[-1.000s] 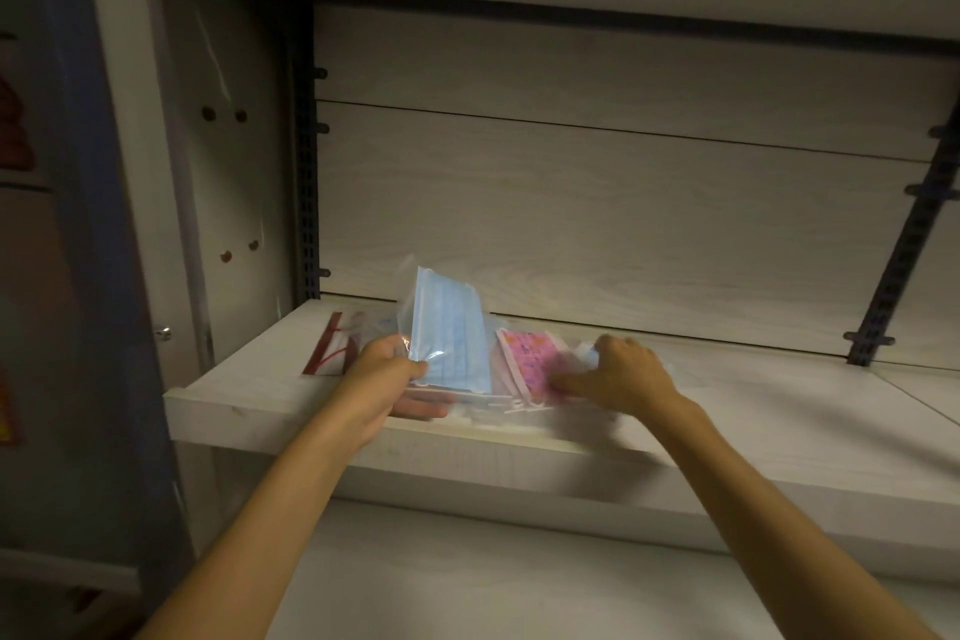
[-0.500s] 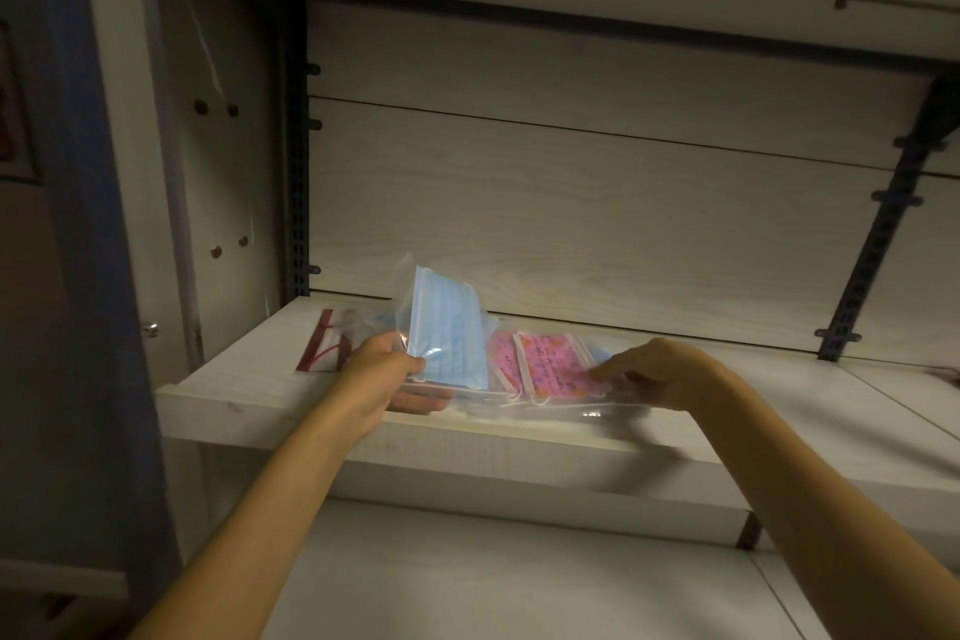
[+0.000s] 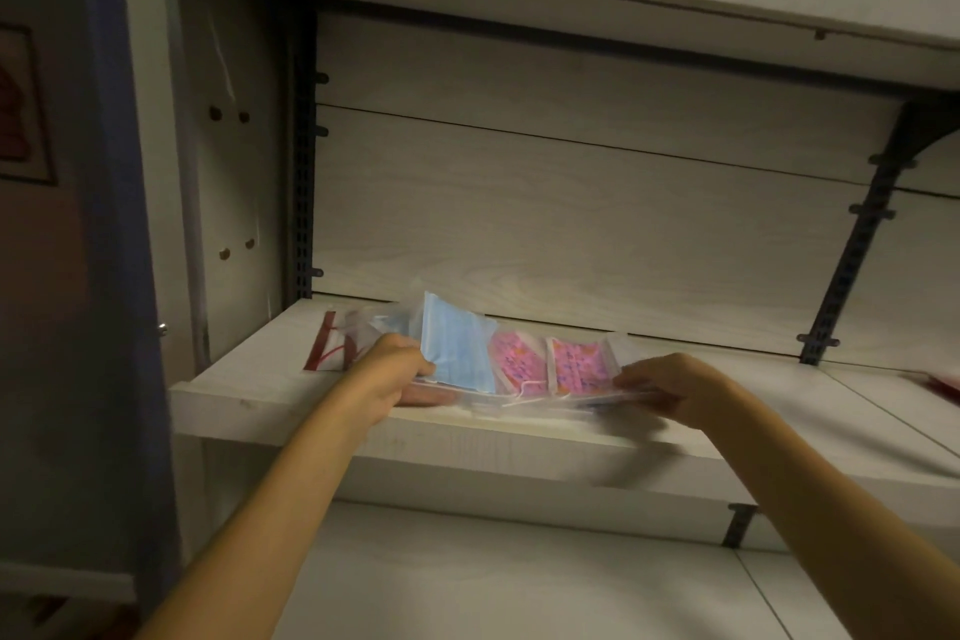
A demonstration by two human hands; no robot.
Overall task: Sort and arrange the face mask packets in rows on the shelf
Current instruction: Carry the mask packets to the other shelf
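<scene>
Head view: left hand (image 3: 387, 377) pinching blue mask packet (image 3: 457, 353); right hand (image 3: 670, 387) grip on pink mask packet (image 3: 579, 369)

Both bare forearms reach up and forward from the bottom corners, converging. The left hand (image 3: 387, 374) is closed in a pinch, thumb on top, fingers (image 3: 431, 398) beneath. The right hand (image 3: 670, 387) is palm-down, its fingers curled and pinching leftward.

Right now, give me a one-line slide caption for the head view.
Two hands, left hand and right hand, spread blue mask packet and pink mask packets along the shelf.
</scene>
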